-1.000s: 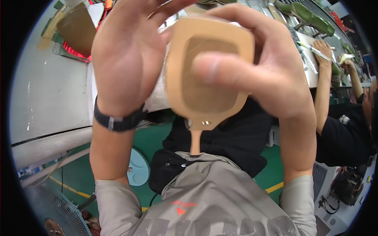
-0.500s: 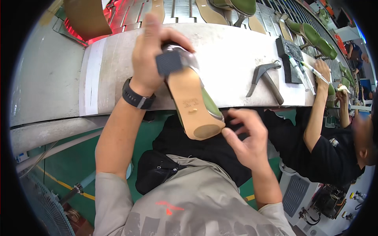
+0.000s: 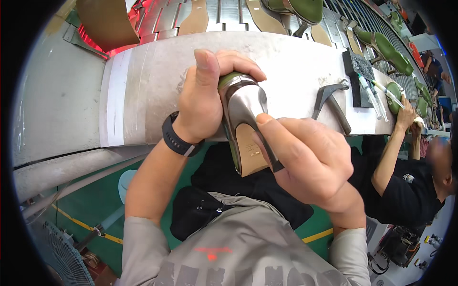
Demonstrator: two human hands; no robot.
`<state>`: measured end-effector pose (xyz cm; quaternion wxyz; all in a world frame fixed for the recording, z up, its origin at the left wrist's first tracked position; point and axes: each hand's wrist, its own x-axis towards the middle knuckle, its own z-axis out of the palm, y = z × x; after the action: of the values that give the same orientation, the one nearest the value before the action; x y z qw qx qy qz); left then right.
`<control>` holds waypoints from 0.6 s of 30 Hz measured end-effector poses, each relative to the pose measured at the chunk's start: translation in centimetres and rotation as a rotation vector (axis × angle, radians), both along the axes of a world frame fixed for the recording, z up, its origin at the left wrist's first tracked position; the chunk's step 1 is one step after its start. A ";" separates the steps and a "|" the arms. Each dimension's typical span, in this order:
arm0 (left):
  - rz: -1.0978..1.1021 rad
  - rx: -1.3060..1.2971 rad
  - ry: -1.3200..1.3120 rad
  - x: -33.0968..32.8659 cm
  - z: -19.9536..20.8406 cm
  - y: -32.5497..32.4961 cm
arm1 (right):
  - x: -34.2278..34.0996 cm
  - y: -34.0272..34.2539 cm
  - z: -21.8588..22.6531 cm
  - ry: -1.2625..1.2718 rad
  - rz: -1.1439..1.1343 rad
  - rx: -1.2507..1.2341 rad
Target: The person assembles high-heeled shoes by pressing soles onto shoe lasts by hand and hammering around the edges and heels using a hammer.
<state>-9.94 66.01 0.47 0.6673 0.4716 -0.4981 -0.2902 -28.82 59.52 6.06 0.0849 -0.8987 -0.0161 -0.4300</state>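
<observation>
A green high-heeled shoe (image 3: 245, 102) with a shiny silver heel and a tan sole is held up at the workbench's front edge, heel facing me. My left hand (image 3: 204, 90) wraps round its green back part from the left, thumb sticking up. With my right hand (image 3: 310, 159) I grip the heel between thumb and fingers, near its dark tip; some of the fingers are hidden behind it. The tan sole (image 3: 250, 152) shows below the heel, and the toe end is out of sight.
On the bench (image 3: 157, 95) to the right lie a hammer (image 3: 331, 102), a black block (image 3: 357, 78) and syringes (image 3: 374, 97). Beyond runs a conveyor carrying green shoes (image 3: 386, 50) and tan soles (image 3: 193, 19). A co-worker (image 3: 405, 176) sits at the right, hands on the bench.
The shoe has turned so the silver heel faces me rather than the full sole. My right hand has moved from beside the toe onto the heel.
</observation>
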 end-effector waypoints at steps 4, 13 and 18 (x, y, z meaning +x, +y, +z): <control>0.038 -0.014 -0.038 0.2 -0.5 0.2 | 0.4 0.6 -1.0 0.029 -0.010 0.098; 0.063 -0.061 -0.125 0.2 -0.3 0.1 | 0.7 0.2 -1.1 0.040 -0.008 0.019; 0.087 -0.064 -0.168 0.6 -0.3 -0.9 | 1.7 -1.1 -1.3 0.031 -0.018 -0.023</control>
<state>-9.39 65.13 0.13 0.6498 0.4940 -0.5402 -0.2045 -27.10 58.38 4.77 0.0709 -0.9063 -0.0116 -0.4165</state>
